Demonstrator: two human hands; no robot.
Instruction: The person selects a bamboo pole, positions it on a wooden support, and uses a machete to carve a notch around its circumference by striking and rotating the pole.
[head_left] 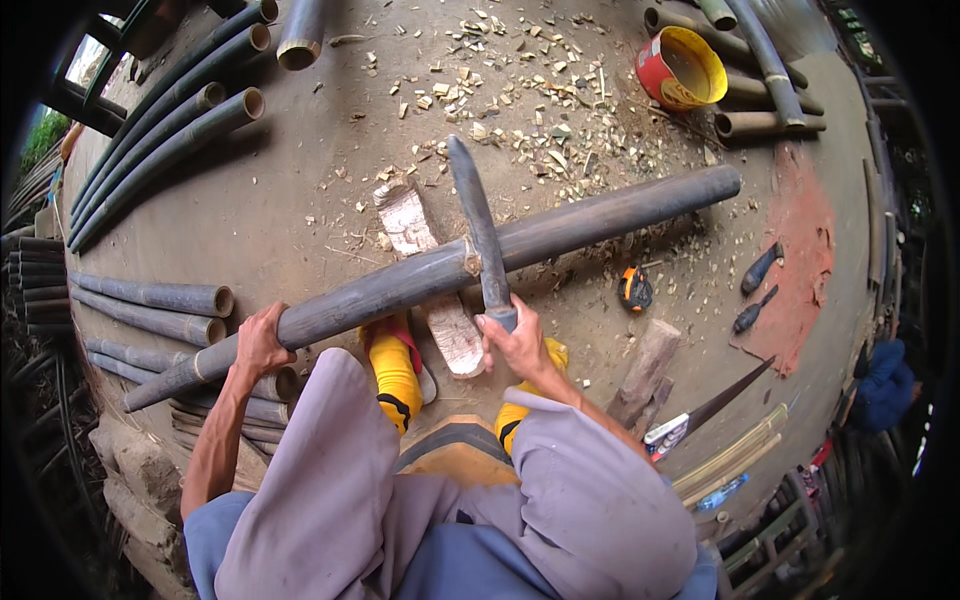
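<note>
A long dark bamboo pole (380, 298) lies slantwise in front of my knees, its far end up to the right. My left hand (262, 340) wraps round it near its lower left end. In my right hand (520, 345) is the handle of a machete (475, 200), its blade pointing away from me and crossing over the pole. The blade is at a pale, cut node on the pole; I cannot tell whether it touches. Under the pole, a hewn wooden block (455, 340) lies on the ground between my feet, which are in yellow socks.
Wood chips (490, 85) litter the ground ahead. Bamboo poles (195, 115) lie at left. A red bucket (655, 75) stands far right. Nearer are a tape measure (634, 288), a wood chunk (645, 370), a handsaw (715, 412) and dark tools (762, 268) on a reddish sheet (800, 250).
</note>
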